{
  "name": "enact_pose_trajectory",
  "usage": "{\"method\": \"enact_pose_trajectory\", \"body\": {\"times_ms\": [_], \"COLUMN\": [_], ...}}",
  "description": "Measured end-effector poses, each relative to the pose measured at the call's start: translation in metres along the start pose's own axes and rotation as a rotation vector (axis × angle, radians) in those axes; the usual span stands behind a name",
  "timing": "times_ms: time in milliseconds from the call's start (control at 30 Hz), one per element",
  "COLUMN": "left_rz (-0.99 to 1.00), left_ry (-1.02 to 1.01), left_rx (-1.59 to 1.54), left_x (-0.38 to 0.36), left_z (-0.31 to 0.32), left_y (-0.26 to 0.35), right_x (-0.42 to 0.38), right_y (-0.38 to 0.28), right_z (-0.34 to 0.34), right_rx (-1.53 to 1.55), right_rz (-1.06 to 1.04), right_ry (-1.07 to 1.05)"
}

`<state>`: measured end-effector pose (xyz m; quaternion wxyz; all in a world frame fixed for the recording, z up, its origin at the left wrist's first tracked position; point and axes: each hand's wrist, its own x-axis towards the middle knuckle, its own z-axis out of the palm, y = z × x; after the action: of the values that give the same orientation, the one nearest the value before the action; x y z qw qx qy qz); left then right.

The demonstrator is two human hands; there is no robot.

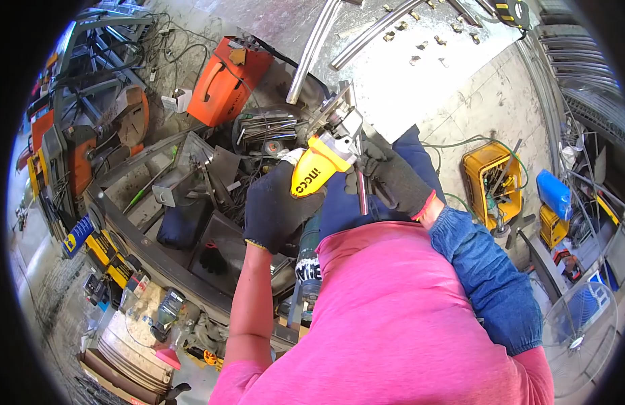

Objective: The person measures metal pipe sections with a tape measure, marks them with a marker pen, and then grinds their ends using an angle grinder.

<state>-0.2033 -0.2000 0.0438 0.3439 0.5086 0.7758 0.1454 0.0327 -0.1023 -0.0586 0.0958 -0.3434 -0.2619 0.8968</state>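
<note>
A yellow angle grinder (314, 169) with a silver gear head is at the centre, just in front of my body. My left hand (280, 204), in a dark glove, is wrapped round the grinder's yellow body. On the other side, my right hand (398, 177), also gloved, grips a shiny metal tube (362, 183) close beside the grinder head. Its fingertips are partly hidden. A flat metal piece (337, 106) lies just beyond the grinder head, and I cannot make out whether they touch.
An orange welding machine (221, 86) stands at the upper left. Long curved metal tubes (312, 50) lie ahead on a bright sheet. A yellow crate (469, 185) of tools is on the right, and a fan (577, 342) at the lower right. Cables cross the floor.
</note>
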Motion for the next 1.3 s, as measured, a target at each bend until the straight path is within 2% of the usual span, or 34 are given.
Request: {"method": "enact_pose_trajectory", "body": {"times_ms": [33,133,233,367,467,767,833,1033,1300], "left_rz": [0.000,-0.027,0.005,0.010,0.058,0.055,0.003,0.088,0.066], "left_ry": [0.009,-0.037,0.028,-0.003,0.049,0.007,-0.080,0.011,-0.003], "left_rx": [0.003,0.022,-0.019,-0.001,-0.040,-0.052,-0.028,0.010,-0.019], "left_x": [0.001,0.003,0.004,0.006,0.008,0.011,0.011,0.013,0.013], "left_z": [0.000,-0.002,0.000,0.000,-0.001,-0.005,-0.007,-0.004,-0.006], "left_y": [0.000,-0.001,-0.001,-0.006,-0.004,-0.007,-0.009,-0.010,-0.008], "right_x": [-0.002,-0.002,-0.006,-0.008,-0.010,-0.010,-0.010,-0.011,-0.012], "right_y": [-0.006,-0.011,-0.020,-0.020,-0.023,-0.022,-0.020,-0.025,-0.027], "right_z": [0.004,0.005,0.015,0.015,0.017,0.016,0.015,0.014,0.014], "right_rx": [0.232,0.113,0.190,0.188,0.202,0.232,0.255,0.217,0.210], "right_rz": [0.101,0.062,0.131,0.121,0.106,0.124,0.082,0.118,0.145], "right_ry": [0.041,0.048,0.094,0.080,0.080,0.063,0.057,0.050,0.065]}}
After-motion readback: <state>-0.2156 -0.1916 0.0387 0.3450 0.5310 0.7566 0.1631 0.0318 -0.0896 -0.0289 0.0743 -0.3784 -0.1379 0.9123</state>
